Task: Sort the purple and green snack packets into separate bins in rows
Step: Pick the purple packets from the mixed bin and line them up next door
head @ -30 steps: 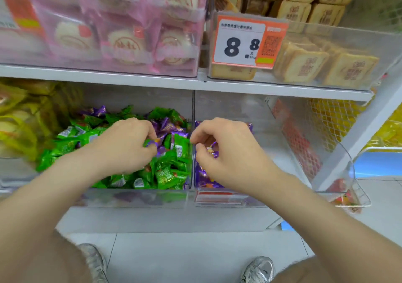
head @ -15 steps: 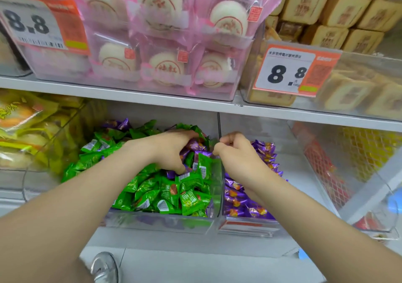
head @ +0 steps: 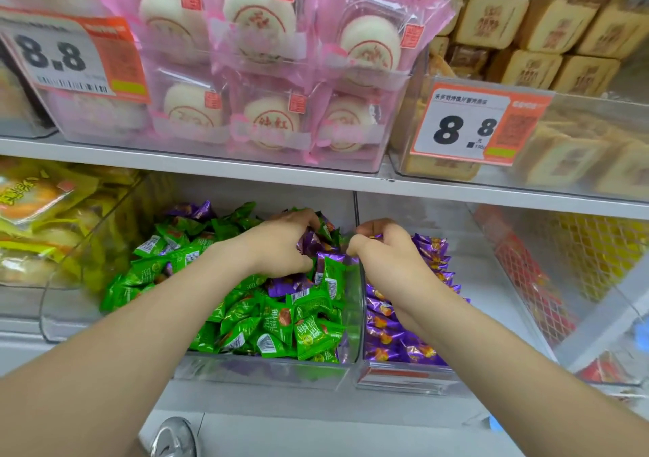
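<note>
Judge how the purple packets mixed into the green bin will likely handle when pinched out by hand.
The purple packets look like small glossy foil pillows, so probably light and a bit slippery. They lie loosely among green packets, so neighbours may shift or tumble. Crimped ends near the left hand should give a pinchable edge.

Green packets (head: 281,319) and purple packets (head: 389,330): glossy foil-look film, crinkled. Both bins, left (head: 267,372) and right (head: 404,383): clear smooth plastic. Shelf (head: 246,172): smooth, pale, matt. Pink bun wrappers (head: 267,80): shiny see-through plastic. Price tag (head: 467,126): flat printed paper or card.
</note>
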